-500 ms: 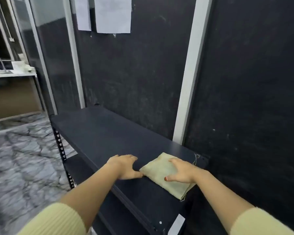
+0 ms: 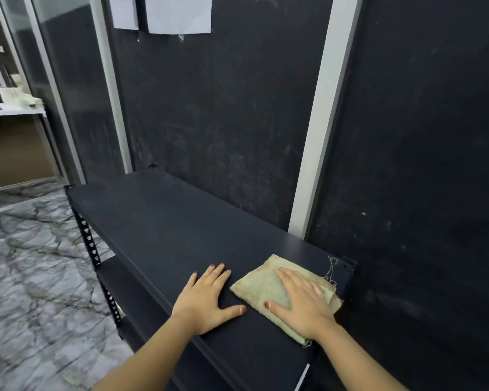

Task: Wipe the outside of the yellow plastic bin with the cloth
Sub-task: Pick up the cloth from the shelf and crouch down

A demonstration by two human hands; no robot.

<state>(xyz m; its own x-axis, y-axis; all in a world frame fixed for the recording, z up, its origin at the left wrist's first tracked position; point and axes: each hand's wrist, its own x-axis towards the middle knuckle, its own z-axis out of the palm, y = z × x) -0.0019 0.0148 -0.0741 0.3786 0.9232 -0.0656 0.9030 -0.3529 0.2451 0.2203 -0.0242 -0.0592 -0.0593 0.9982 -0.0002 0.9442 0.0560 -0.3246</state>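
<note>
A folded pale yellow-green cloth (image 2: 261, 286) with frayed threads lies on the right end of a dark shelf top (image 2: 164, 221). My right hand (image 2: 302, 303) rests flat on the cloth with its fingers straight and spread. My left hand (image 2: 206, 299) lies flat on the bare shelf just left of the cloth, fingers straight, thumb pointing toward the cloth. No yellow plastic bin is in view.
The shelf unit stands against a dark wall with a white vertical strip (image 2: 316, 136). Two paper sheets (image 2: 178, 12) hang on the wall above. A lower shelf (image 2: 116, 280) shows at the left edge. Grey marbled floor (image 2: 31, 263) lies to the left, a white counter (image 2: 12, 108) beyond.
Both hands have flattened: fingers that were curled now lie straight on the shelf and on the cloth. The cloth stays in place.
</note>
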